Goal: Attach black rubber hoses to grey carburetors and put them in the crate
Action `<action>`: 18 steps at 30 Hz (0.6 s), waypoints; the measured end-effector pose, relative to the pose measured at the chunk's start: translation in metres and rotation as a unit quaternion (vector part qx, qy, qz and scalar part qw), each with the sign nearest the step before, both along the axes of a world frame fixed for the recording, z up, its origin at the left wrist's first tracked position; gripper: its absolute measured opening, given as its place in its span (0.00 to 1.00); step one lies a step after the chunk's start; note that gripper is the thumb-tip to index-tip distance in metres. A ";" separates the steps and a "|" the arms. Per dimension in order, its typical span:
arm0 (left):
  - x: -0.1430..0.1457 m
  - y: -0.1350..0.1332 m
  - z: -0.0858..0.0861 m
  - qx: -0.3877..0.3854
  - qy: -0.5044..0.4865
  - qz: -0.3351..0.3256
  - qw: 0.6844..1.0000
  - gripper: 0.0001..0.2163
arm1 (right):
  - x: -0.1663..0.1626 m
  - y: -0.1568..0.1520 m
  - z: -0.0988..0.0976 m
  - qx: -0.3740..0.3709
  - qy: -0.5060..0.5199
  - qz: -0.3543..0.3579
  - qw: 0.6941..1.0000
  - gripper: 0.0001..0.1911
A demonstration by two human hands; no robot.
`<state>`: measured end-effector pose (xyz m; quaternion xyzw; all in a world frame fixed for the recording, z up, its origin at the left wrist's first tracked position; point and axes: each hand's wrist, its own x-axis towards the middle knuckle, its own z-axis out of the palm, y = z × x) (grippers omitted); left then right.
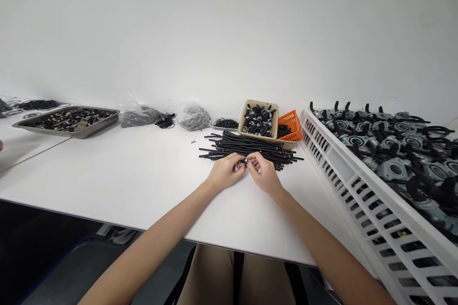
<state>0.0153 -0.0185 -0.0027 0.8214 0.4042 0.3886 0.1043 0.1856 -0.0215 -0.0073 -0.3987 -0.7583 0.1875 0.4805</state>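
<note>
My left hand [226, 170] and my right hand [264, 171] meet over the white table [171, 186], fingertips pinched together. Between them is a small black-and-silver part [246, 161], mostly covered by the fingers, so its exact kind is hard to make out. Just behind the hands lies a loose pile of thin black rubber tubes [246, 145], spread sideways. A beige bin [240, 124] behind the pile holds many small black-and-silver fittings [259, 119]. Beside it, an orange basket [296, 126] leans at a tilt with short black pieces in it.
On the right, a long white slotted crate [343, 176] is full of metal castings with black hoses [395, 167]. Toward the left stand a metal tray [103, 124] of small parts, plastic bags [193, 116] and black rings [225, 124]. Another person's fingertips [1, 145] show at the left edge.
</note>
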 end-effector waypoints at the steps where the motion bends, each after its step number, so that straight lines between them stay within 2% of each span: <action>1: 0.000 0.000 0.000 0.001 0.000 -0.001 1.000 0.08 | 0.000 0.000 0.000 0.000 0.000 0.000 1.000 0.05; 18: 0.000 -0.001 0.002 -0.005 -0.004 0.000 1.000 0.10 | 0.002 0.000 0.001 0.001 -0.013 -0.008 1.000 0.09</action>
